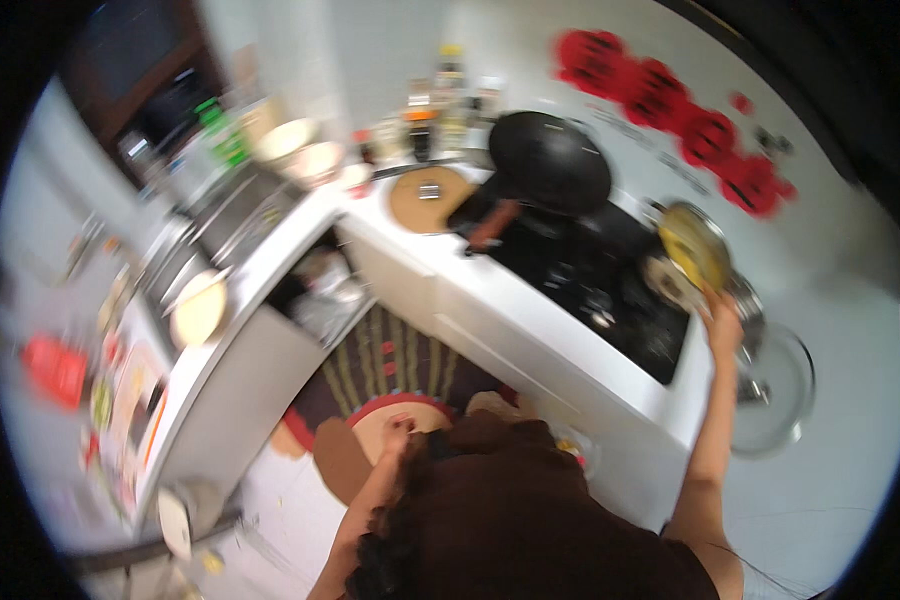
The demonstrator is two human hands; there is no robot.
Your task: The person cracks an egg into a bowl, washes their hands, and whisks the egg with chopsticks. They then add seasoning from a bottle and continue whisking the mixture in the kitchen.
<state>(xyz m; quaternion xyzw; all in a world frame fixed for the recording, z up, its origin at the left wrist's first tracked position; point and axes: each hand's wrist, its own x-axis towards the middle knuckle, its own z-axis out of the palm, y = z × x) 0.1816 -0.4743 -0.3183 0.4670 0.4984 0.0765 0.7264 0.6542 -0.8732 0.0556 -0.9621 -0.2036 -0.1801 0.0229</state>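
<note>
My right hand [722, 324] reaches to the right end of the cooktop, its fingers at the near edge of a metal pot [694, 244] with a yellow inside. A pale round object [669, 281] sits beside the pot, just left of my fingertips. Blur hides whether my fingers grip a handle there or only touch. Low in front of my body hangs my left hand [399, 433], fingers curled, above a patterned floor mat [409, 409]. Nothing shows in it. A black wok [551, 161] with a brown handle [493, 225] stands on the black cooktop [570, 255].
A glass lid [776, 405] lies right of the cooktop. Left of the wok are a round brown board [427, 199] and sauce bottles [420, 124]. Across the corner are bowls [289, 139], a sink [244, 210] and an open drawer [326, 300] jutting out below the counter.
</note>
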